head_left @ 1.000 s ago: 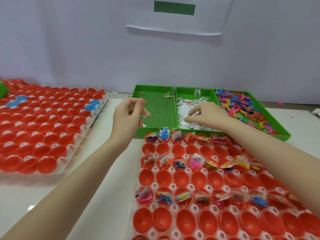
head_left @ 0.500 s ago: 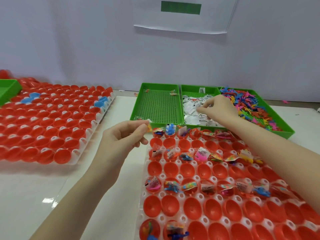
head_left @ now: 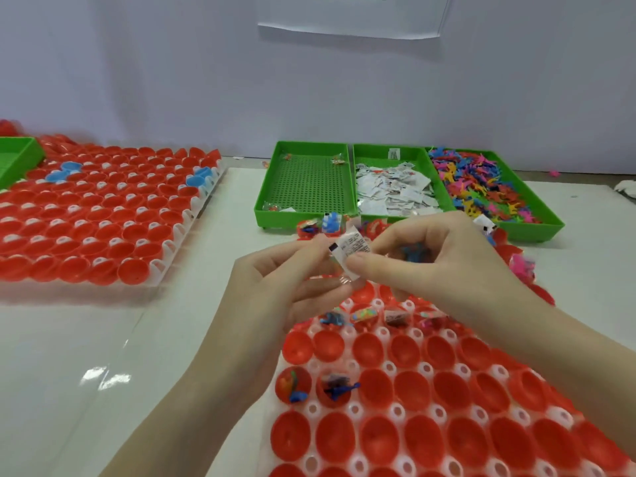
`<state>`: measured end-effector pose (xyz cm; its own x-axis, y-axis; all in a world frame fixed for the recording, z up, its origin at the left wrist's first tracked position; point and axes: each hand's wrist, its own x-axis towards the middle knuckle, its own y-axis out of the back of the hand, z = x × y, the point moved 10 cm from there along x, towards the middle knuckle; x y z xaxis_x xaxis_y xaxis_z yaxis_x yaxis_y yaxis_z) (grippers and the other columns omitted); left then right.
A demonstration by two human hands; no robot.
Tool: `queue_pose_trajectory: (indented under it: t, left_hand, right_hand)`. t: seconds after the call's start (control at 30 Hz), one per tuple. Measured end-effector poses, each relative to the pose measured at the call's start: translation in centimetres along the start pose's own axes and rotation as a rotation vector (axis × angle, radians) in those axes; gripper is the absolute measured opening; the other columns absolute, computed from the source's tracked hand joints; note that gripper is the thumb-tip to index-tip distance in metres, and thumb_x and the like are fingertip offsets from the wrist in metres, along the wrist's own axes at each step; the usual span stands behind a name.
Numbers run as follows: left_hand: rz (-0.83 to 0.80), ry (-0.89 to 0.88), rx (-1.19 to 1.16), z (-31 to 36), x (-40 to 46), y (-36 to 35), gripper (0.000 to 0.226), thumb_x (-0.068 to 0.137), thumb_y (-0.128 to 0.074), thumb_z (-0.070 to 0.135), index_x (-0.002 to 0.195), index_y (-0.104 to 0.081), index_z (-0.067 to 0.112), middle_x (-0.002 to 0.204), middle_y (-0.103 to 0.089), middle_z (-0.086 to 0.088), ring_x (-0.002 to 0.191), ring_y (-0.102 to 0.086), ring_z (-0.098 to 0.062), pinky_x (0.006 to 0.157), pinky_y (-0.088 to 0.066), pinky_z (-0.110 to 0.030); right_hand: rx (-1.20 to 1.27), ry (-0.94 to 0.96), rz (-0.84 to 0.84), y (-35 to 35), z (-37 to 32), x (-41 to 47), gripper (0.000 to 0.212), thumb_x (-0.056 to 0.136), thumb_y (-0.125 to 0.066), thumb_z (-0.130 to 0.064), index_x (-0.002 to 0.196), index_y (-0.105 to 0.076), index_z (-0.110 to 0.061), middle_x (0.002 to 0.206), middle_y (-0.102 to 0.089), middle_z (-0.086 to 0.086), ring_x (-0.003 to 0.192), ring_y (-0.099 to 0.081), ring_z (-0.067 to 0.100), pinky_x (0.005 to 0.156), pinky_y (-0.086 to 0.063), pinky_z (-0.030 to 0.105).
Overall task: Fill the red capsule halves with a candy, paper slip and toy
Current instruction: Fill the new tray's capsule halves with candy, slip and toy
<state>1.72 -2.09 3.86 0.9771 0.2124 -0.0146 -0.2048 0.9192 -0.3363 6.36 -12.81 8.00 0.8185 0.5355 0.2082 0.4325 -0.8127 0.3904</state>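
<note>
Head view shows me both hands together above the near tray of red capsule halves (head_left: 375, 387). My right hand (head_left: 430, 256) pinches a paper slip (head_left: 354, 249) and seems to hold a blue toy (head_left: 414, 251) in curled fingers; my left hand (head_left: 285, 273) pinches the slip's other edge. I judge the task partly done: some cups already carry items, many near cups remain bare. Green trays (head_left: 306, 182) behind hold few candies, many slips and toys.
</note>
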Motion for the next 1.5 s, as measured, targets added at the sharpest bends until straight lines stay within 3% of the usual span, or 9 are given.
queue_pose_trajectory:
  t: [0.27,0.47,0.6,0.77,0.93,1.1,1.2,1.33,1.5]
  left_hand:
    - [0.046,-0.046,0.095,-0.4,-2.1,0.1,0.017,0.059,-0.067,0.018,0.071,-0.074,0.009,0.069,-0.072,-0.007,0.062,-0.068,-0.014,0.054,-0.052,-0.016]
    - [0.077,-0.014,0.124,-0.9,-2.8,0.2,0.017,0.064,-0.068,0.02,0.077,-0.075,0.013,0.073,-0.073,-0.003,0.063,-0.068,-0.009,0.057,-0.054,-0.018]
    - [0.031,-0.007,0.124,-0.8,-3.2,-0.7,0.019,0.063,-0.068,0.025,0.079,-0.076,0.018,0.077,-0.074,-0.001,0.071,-0.069,-0.008,0.057,-0.052,-0.015]
    - [-0.056,-0.006,0.082,-0.5,-3.7,-2.3,0.026,0.057,-0.07,0.026,0.081,-0.076,0.02,0.075,-0.074,-0.005,0.067,-0.07,-0.012,0.057,-0.051,-0.014]
    - [-0.098,-0.002,0.018,-0.5,-4.0,-2.8,0.024,0.057,-0.067,0.021,0.079,-0.076,0.022,0.075,-0.074,-0.002,0.066,-0.07,-0.009,0.057,-0.051,-0.013]
    - [-0.104,-0.002,-0.023,-0.8,-4.0,-2.7,0.021,0.051,-0.068,0.026,0.07,-0.077,0.025,0.075,-0.074,0.001,0.068,-0.069,-0.006,0.058,-0.051,-0.011]
    - [-0.118,-0.008,-0.011,-0.9,-4.0,-2.7,0.025,0.049,-0.069,0.029,0.072,-0.077,0.028,0.079,-0.074,0.003,0.074,-0.07,-0.005,0.062,-0.051,-0.011]
    - [-0.096,-0.054,0.176,-0.5,-3.8,-1.8,0.022,0.055,-0.07,0.027,0.076,-0.076,0.032,0.077,-0.074,0.005,0.075,-0.069,-0.003,0.063,-0.05,-0.01]
    - [0.051,-0.157,0.569,1.4,-3.0,1.2,0.017,0.058,-0.065,0.049,0.07,-0.073,0.04,0.077,-0.071,0.021,0.078,-0.065,0.005,0.062,-0.047,-0.006]
  right_hand:
    - [-0.065,-0.039,0.062,0.7,0.2,-2.8,0.018,0.065,-0.076,-0.027,0.076,-0.065,-0.02,0.045,-0.051,-0.02,0.045,-0.046,-0.012,0.049,-0.035,0.003]
    - [0.453,-0.148,-0.035,0.2,0.2,-4.7,0.028,0.084,-0.045,-0.013,0.109,-0.059,-0.012,0.079,-0.071,0.0,0.058,-0.055,0.003,0.058,-0.05,0.014]
    - [0.296,-0.048,-0.05,0.4,-0.9,-5.4,0.036,0.079,-0.044,-0.025,0.114,-0.05,-0.023,0.085,-0.072,-0.017,0.074,-0.062,-0.008,0.07,-0.044,0.004]
    - [0.254,-0.03,0.054,0.7,-0.7,-5.6,0.037,0.073,-0.054,-0.021,0.108,-0.051,-0.029,0.092,-0.071,-0.019,0.07,-0.056,0.017,0.069,-0.049,0.024]
    - [0.19,0.004,0.183,2.0,-0.8,-5.4,0.046,0.059,-0.066,-0.017,0.103,-0.055,-0.025,0.099,-0.07,-0.016,0.056,-0.06,0.008,0.06,-0.055,0.02]
    - [0.063,-0.016,0.215,2.1,-0.8,-5.5,0.021,0.058,-0.077,-0.02,0.078,-0.07,-0.025,0.072,-0.071,-0.006,0.058,-0.061,0.032,0.053,-0.05,0.035]
    - [0.081,-0.028,0.191,1.7,-0.4,-5.5,0.014,0.063,-0.075,-0.014,0.073,-0.072,-0.024,0.066,-0.071,-0.002,0.055,-0.064,0.023,0.055,-0.052,0.03]
    - [0.228,-0.089,0.12,0.9,0.6,-5.3,0.012,0.061,-0.073,-0.006,0.072,-0.071,-0.011,0.069,-0.071,0.009,0.058,-0.067,0.017,0.057,-0.055,0.024]
    - [-0.113,-0.09,0.013,0.1,1.9,-5.1,0.007,0.067,-0.078,-0.007,0.069,-0.074,-0.013,0.063,-0.07,0.003,0.054,-0.064,0.015,0.055,-0.053,0.026]
